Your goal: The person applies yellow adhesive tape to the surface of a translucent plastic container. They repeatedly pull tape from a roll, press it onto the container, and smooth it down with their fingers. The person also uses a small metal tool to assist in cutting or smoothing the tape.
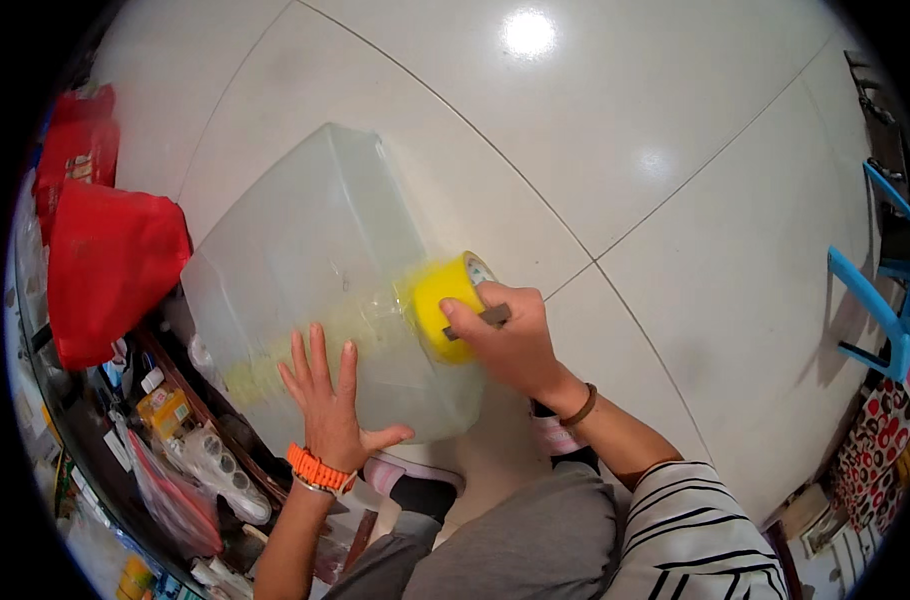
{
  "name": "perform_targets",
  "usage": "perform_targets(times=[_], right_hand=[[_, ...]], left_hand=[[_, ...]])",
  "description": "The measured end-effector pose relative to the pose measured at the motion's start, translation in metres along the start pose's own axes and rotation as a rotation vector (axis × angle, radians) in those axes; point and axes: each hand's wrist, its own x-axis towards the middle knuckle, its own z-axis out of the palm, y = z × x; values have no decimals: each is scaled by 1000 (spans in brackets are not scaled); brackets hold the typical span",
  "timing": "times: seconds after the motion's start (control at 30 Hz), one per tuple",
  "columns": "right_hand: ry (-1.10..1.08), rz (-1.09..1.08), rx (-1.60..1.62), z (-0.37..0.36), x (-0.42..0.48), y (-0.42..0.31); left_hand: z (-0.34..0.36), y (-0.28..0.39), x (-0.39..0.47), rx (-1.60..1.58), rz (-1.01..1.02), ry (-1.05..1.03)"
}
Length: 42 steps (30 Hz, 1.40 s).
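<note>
A large translucent plastic box [290,217] stands on the floor before me. Across its face runs a pale yellow strip of packing tape [256,371]. My left hand [327,412] lies on the box with its fingers spread, near the strip, holding nothing. At the right edge of the box, my right hand [511,341] grips a roll of yellow packing tape [440,304]. A short dark flat piece [496,315] is also in this hand, by the thumb; what it is remains unclear. Tape at the roll's left meets the box, slightly blurred.
Red bags [117,262] stand left of the box. Below them, a crowded shelf [245,465] holds bottles and plastic-wrapped goods. My shoes [417,476] are close to the box's near side. A blue plastic frame [875,300] stands at the right on the tiled floor [650,90].
</note>
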Motion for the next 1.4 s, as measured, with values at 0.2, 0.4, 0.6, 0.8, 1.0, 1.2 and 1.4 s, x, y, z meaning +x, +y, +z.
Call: perform_targets(times=[0.2,0.4,0.6,0.8,1.0,1.2,1.4], right_hand=[[-27,-126,-89,2,3,-26],[-29,-89,-157,-7,18,-5],[2,-157,-141,-4,16,-8],[-155,-85,-241,-8,10,-30],[-69,-15,-158,-4,17,-27],[0,107,-117,3,35,-23],[-36,-37,2,12,5,-42]], left_hand=[[3,-4,-1,-28,-13,-7],[2,-2,5,-52,6,-7],[2,-2,-4,-49,-26,-58],[3,-6,-1,-33,-45,-40],[0,-4,4,-31,-44,-33],[1,-2,-1,-53,-34,-29],[3,-4,-6,-53,-60,-45]])
